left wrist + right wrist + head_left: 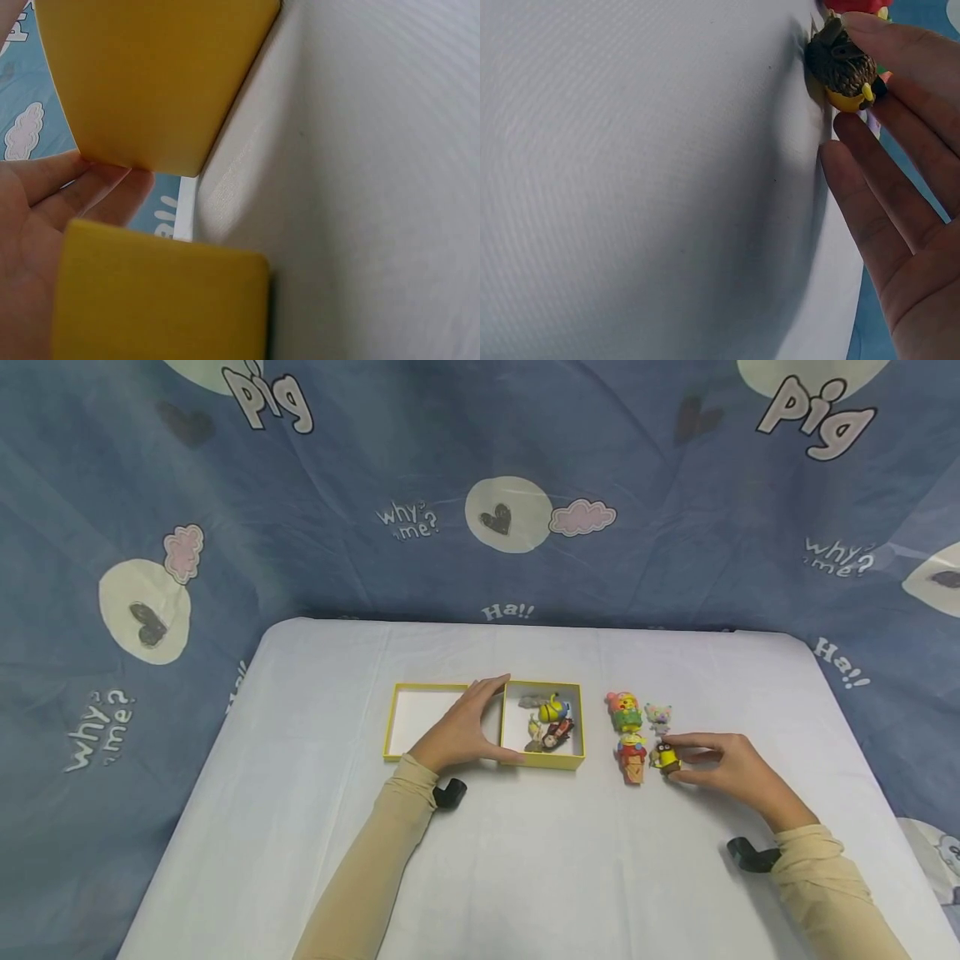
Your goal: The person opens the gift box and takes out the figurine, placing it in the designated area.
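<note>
My left hand [465, 727] spans the left end of an open yellow box [543, 761], thumb at its near wall and fingers at the far side. In the left wrist view, fingertips meet the edge of the box's yellow wall [157, 82]. Inside the box lie a yellow-and-blue figurine [553, 709], a brown-and-red one [557, 735] and other small figurines. My right hand [716, 768] pinches a small yellow minion figurine [666, 758] with a brown textured back [844, 67], close at the white tabletop. Thumb and fingertips lie on opposite sides of it.
The shallow yellow-rimmed lid [387, 722] lies left of the box. Between box and right hand are a pink-and-green figurine [625, 712], an ice-cream-cone figurine [633, 762] and a pale figurine [659, 718]. A blue patterned cloth [360, 568] hangs behind the table.
</note>
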`<state>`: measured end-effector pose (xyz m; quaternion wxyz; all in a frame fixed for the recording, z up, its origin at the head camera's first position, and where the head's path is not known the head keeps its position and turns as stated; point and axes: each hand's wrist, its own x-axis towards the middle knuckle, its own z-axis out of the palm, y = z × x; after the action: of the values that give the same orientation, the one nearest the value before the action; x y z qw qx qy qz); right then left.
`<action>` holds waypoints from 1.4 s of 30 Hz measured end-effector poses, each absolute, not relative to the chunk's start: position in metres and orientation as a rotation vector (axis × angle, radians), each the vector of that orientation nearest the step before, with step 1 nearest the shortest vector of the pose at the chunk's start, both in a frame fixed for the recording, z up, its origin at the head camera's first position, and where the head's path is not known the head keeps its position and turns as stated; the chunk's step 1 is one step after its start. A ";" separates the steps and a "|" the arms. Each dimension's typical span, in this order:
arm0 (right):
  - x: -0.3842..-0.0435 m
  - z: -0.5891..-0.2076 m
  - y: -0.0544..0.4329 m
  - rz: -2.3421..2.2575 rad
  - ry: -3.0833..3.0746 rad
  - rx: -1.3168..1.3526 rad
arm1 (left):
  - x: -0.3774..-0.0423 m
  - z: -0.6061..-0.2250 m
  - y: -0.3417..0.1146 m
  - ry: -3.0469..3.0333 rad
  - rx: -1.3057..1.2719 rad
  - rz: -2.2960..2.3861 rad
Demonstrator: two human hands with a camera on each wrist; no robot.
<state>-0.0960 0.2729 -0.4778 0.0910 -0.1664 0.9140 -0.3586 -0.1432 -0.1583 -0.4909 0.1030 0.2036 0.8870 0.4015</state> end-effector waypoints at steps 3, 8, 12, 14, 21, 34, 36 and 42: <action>-0.096 -0.476 0.272 -1.069 2.714 -0.480 | -0.143 -0.491 -0.159 2.621 0.593 1.181; -0.095 -0.472 0.272 -1.063 2.707 -0.436 | -0.143 -0.491 -0.159 2.628 0.576 1.165; -0.095 -0.467 0.273 -1.053 2.727 -0.426 | -0.143 -0.490 -0.158 2.625 0.577 1.165; -0.095 -0.465 0.273 -1.049 2.747 -0.432 | -0.143 -0.490 -0.158 2.622 0.581 1.172; -0.098 -0.455 0.266 -1.060 2.818 -0.550 | -0.143 -0.489 -0.158 2.624 0.577 1.162; -0.122 -0.424 0.221 -0.954 2.768 -0.808 | -0.142 -0.489 -0.158 2.620 0.552 1.148; -0.126 -0.420 0.213 -0.943 2.743 -0.846 | -0.142 -0.490 -0.158 2.620 0.551 1.149; -0.136 -0.411 0.187 -0.880 2.679 -0.910 | -0.142 -0.491 -0.158 2.621 0.540 1.143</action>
<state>-0.1364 0.1870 -0.4108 0.0893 -0.3060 0.9005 -0.2959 -0.1417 -0.1584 -0.4905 0.1155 0.1845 0.8947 0.3900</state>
